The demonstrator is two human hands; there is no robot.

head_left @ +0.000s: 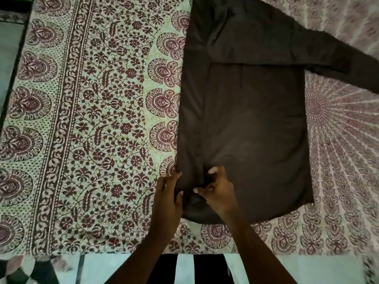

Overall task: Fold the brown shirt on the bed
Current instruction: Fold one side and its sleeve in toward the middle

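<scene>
The brown shirt [256, 124] lies flat on the bed, its left side folded inward in a long strip and one sleeve [336, 58] stretched out toward the upper right. My left hand [168, 199] holds the shirt's lower left edge, thumb on top of the cloth. My right hand [217, 191] sits just beside it on the folded strip near the hem, fingers curled and pinching the fabric.
A patterned maroon-and-cream bedspread [92, 119] covers the bed. The bed's near edge [123, 253] runs along the bottom, with a striped floor below. A dark bed frame edge [12, 78] shows at the far left.
</scene>
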